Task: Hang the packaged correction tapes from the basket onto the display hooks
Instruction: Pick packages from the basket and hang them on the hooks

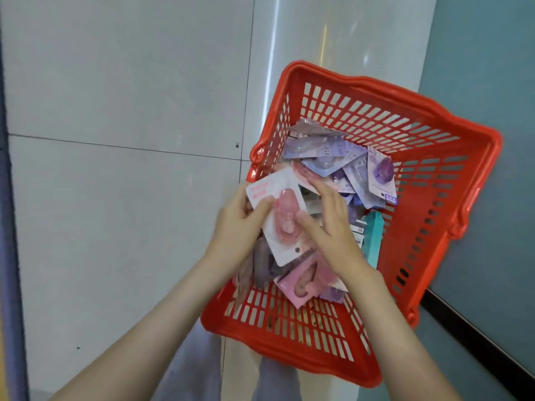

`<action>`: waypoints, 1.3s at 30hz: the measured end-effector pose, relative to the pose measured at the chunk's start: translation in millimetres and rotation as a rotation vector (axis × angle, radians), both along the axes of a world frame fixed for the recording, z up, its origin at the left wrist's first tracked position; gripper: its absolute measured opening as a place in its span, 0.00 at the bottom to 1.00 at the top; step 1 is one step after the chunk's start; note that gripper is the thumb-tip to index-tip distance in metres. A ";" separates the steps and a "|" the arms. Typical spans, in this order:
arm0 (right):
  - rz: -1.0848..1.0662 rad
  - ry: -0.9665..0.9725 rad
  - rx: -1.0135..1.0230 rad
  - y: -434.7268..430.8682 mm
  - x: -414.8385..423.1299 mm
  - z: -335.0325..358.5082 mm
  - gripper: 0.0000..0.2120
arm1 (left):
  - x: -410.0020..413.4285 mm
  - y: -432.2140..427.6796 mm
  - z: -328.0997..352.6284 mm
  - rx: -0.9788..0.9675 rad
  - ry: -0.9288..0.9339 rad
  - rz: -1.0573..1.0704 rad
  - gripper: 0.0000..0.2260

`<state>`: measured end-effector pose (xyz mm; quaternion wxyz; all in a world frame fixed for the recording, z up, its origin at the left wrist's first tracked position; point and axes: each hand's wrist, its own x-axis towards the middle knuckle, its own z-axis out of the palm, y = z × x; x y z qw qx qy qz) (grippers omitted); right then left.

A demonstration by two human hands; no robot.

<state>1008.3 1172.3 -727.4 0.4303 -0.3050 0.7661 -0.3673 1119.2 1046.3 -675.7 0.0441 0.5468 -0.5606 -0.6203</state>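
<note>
A shop: a red shopping basket (pixel 451 175) full of packaged stationery (pixel 379 175) stands on a pale tiled floor (pixel 115 111).

We see a red basket (pixel 289 350) with slotted walls on pale grey floor tiles (pixel 115 96). In it we make out lilac packets (pixel 324 151), a pink-and-white packet (pixel 285 209) and one teal packet (pixel 373 235).
</note>
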 end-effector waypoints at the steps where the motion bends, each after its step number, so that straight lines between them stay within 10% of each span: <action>1: -0.029 0.128 0.056 -6.3 -6.3 -16.3 0.26 | 7.4 -12.4 7.2 -0.013 0.029 0.034 0.05; 4: 0.104 0.481 0.453 -16.8 -10.1 -58.9 0.20 | 19.9 -43.3 26.2 -0.006 0.078 0.083 0.04; 8: 0.247 0.731 0.422 -20.2 -5.7 -42.4 0.10 | 29.3 -71.6 48.6 0.208 0.087 0.222 0.08; 16: -0.062 0.875 0.024 -13.6 3.3 218.1 0.07 | 8.4 -60.1 192.1 0.430 -0.070 0.078 0.12; 22: 0.099 0.933 -0.139 -6.6 4.3 409.8 0.21 | -54.5 -36.5 370.9 0.658 0.149 -0.033 0.21; 39: -0.058 1.313 0.063 129.4 47.4 810.7 0.19 | -79.2 47.7 758.0 0.206 0.621 -1.348 0.09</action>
